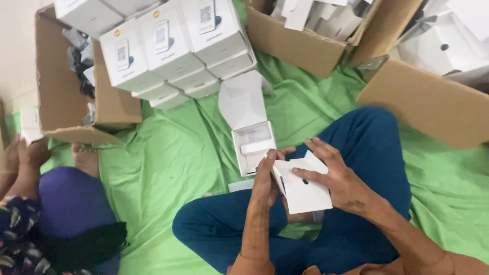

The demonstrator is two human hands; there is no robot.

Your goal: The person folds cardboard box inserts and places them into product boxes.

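I sit cross-legged in blue trousers on a green sheet (168, 153). Both hands hold a white folded cardboard insert (304, 189) above my lap. My left hand (266, 178) grips its left edge. My right hand (333, 173) lies over its top and right side, fingers spread on the card. Just beyond my hands an open white box (253, 145) stands on the sheet, lid flap up, with a white device inside.
A stack of closed white boxes (168, 46) sits at the back left. Open brown cartons stand at far left (66, 91), back centre (300, 40) and right (433, 102). Another person in purple (61, 203) sits at my left, hands near a small white box (30, 125).
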